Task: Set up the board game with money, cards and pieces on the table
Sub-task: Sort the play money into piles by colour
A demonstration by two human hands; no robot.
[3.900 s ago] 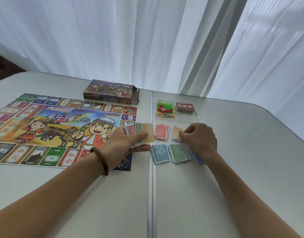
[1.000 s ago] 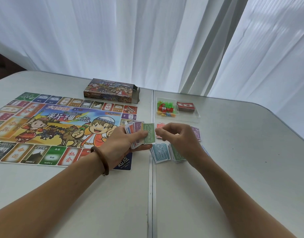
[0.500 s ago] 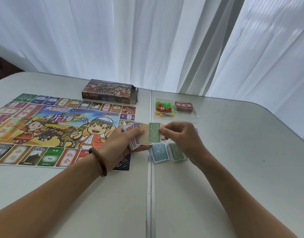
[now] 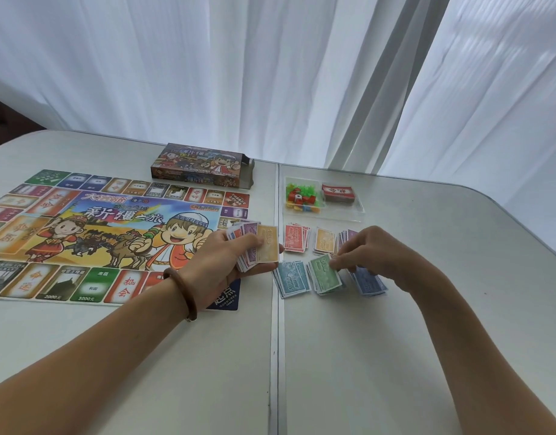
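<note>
My left hand (image 4: 226,259) grips a fanned stack of paper money (image 4: 258,246), an orange note on top, over the board's right edge. My right hand (image 4: 370,254) pinches a green note at its top edge, and that note lies on the green pile (image 4: 324,276). Sorted piles lie around it: red (image 4: 296,238), orange (image 4: 324,240), teal (image 4: 291,278), blue (image 4: 369,282), and purple (image 4: 347,235) partly hidden behind my right hand. The colourful game board (image 4: 113,233) lies flat on the left.
The open game box (image 4: 204,169) lies behind the board. A clear tray (image 4: 358,211) at the back holds small plastic pieces (image 4: 301,199) and a red card deck (image 4: 338,193). The white table (image 4: 396,356) has a middle seam (image 4: 275,340); curtains hang behind.
My right hand took the green note off the stack in my left hand and carried it down to the green pile. An orange note now tops the held stack.
</note>
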